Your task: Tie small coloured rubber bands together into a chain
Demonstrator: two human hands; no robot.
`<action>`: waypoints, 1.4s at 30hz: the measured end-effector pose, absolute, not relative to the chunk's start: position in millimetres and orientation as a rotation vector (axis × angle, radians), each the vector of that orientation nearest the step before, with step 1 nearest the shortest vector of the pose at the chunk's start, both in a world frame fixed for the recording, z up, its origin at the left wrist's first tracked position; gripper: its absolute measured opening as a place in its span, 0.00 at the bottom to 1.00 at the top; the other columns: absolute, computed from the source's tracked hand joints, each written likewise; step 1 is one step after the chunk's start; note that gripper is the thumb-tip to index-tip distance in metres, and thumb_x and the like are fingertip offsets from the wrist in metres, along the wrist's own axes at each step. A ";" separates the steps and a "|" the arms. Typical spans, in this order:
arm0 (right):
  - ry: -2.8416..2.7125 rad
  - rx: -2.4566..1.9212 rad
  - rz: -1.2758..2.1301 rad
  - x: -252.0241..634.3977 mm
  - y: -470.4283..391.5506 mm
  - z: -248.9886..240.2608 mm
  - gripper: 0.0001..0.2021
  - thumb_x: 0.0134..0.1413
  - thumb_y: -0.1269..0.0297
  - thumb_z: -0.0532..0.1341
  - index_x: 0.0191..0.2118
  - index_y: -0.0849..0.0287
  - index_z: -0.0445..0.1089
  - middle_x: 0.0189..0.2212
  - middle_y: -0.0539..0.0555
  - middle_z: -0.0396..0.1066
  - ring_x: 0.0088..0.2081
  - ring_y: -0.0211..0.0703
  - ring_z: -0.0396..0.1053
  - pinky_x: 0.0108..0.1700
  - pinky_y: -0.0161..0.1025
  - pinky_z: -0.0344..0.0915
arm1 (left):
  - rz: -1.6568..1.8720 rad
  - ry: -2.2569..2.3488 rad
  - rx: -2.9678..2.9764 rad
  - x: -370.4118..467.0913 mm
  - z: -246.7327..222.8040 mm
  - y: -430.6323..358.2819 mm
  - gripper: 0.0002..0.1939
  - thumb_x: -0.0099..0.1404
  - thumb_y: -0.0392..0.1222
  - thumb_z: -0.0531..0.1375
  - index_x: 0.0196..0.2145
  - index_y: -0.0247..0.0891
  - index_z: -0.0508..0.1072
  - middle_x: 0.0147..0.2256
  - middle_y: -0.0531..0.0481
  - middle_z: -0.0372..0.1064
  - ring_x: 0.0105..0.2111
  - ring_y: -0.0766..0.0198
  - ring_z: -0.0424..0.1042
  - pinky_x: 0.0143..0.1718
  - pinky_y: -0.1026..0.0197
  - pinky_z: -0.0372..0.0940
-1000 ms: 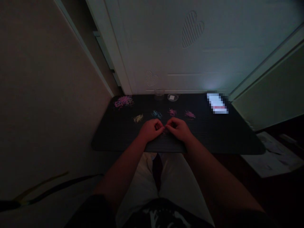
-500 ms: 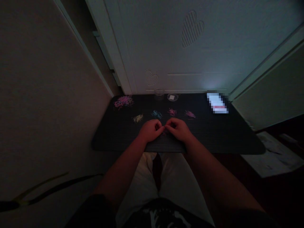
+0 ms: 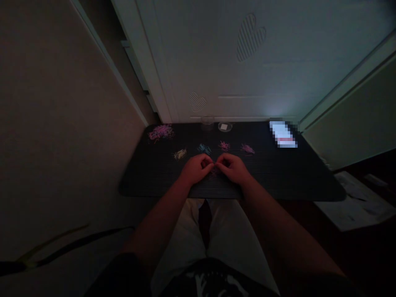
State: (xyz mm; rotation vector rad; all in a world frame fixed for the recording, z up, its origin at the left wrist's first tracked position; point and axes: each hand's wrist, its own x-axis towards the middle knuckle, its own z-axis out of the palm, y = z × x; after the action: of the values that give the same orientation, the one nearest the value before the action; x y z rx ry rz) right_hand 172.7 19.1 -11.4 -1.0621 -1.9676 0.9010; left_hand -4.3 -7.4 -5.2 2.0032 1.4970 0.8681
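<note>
My left fingers (image 3: 208, 170) and right fingers (image 3: 223, 168) nearly meet, tips closed; I cannot tell if they grip a strand. Faint strands (image 3: 214, 173) lie beneath them on the surface (image 3: 278, 173). Beyond the fingers, yellow (image 3: 180, 154), blue (image 3: 204, 149), pink (image 3: 224, 146) and purple clumps (image 3: 248, 149) lie apart, presumably to separate colours; the mixed heap (image 3: 161, 132) lies farther left.

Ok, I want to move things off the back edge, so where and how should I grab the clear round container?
I'd pinch opposite side walls of the clear round container from the near side, slightly above: it appears upright, and the white panel stands close behind.
</note>
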 end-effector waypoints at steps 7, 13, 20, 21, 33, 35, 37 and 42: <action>-1.967 -1.041 0.921 173.2 19.0 -12.0 0.04 0.48 0.65 0.59 0.27 0.59 0.66 0.23 0.49 0.66 0.25 0.35 0.61 0.28 0.34 0.58 | 0.901 1.489 1.994 -4.3 -4.2 -7.5 0.11 0.59 0.43 0.58 0.39 0.37 0.71 0.31 0.51 0.71 0.28 0.67 0.67 0.30 0.65 0.62; -1.972 -1.049 0.905 172.5 19.4 -11.4 0.04 0.48 0.65 0.58 0.27 0.59 0.66 0.23 0.49 0.66 0.26 0.36 0.62 0.29 0.34 0.58 | 0.843 1.473 2.045 -3.9 -3.2 -7.5 0.08 0.60 0.42 0.56 0.35 0.37 0.73 0.31 0.51 0.72 0.29 0.67 0.68 0.31 0.64 0.61; -1.959 -1.070 0.900 172.4 20.0 -13.3 0.04 0.48 0.65 0.59 0.27 0.59 0.66 0.22 0.49 0.66 0.25 0.36 0.62 0.29 0.34 0.58 | 0.853 1.491 2.045 -4.2 -4.2 -7.3 0.08 0.60 0.42 0.56 0.32 0.37 0.72 0.29 0.52 0.71 0.28 0.67 0.67 0.29 0.64 0.60; -1.962 -1.073 0.894 172.6 20.1 -13.6 0.04 0.48 0.65 0.59 0.27 0.59 0.66 0.23 0.49 0.66 0.25 0.36 0.62 0.28 0.34 0.58 | 0.857 1.490 2.041 -4.3 -4.4 -7.3 0.08 0.60 0.42 0.56 0.32 0.37 0.72 0.28 0.52 0.71 0.27 0.67 0.67 0.29 0.65 0.60; -1.959 -1.081 0.922 172.1 20.0 -13.8 0.03 0.48 0.66 0.58 0.27 0.59 0.66 0.22 0.49 0.66 0.25 0.36 0.62 0.28 0.34 0.58 | 0.891 1.497 1.987 -5.3 -7.5 -6.7 0.11 0.59 0.47 0.58 0.28 0.36 0.71 0.26 0.52 0.69 0.26 0.68 0.66 0.27 0.65 0.59; -1.967 -1.088 0.914 171.8 19.8 -13.3 0.03 0.48 0.66 0.58 0.27 0.59 0.66 0.23 0.49 0.66 0.25 0.36 0.62 0.28 0.33 0.58 | 0.894 1.497 1.979 -5.2 -7.4 -7.0 0.12 0.59 0.48 0.58 0.28 0.36 0.70 0.26 0.52 0.69 0.26 0.68 0.66 0.27 0.66 0.58; -1.977 -1.097 0.894 171.5 19.7 -12.8 0.03 0.48 0.66 0.58 0.27 0.59 0.67 0.23 0.49 0.66 0.25 0.35 0.62 0.28 0.33 0.58 | 0.897 1.498 1.974 -5.2 -7.3 -7.1 0.12 0.59 0.48 0.58 0.28 0.36 0.70 0.25 0.53 0.69 0.25 0.69 0.66 0.26 0.66 0.58; -1.979 -1.078 0.876 171.4 19.9 -13.5 0.04 0.48 0.66 0.58 0.27 0.60 0.66 0.22 0.49 0.66 0.26 0.36 0.62 0.28 0.33 0.58 | 0.893 1.480 1.987 -4.7 -6.3 -7.4 0.12 0.60 0.48 0.57 0.30 0.36 0.71 0.26 0.52 0.69 0.26 0.68 0.66 0.27 0.66 0.59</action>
State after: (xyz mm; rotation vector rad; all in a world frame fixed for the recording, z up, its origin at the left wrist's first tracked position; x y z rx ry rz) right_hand 171.4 19.9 -13.5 -1.0778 -1.9790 0.8758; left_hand -4.7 -7.4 -6.3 1.9870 1.4800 0.8931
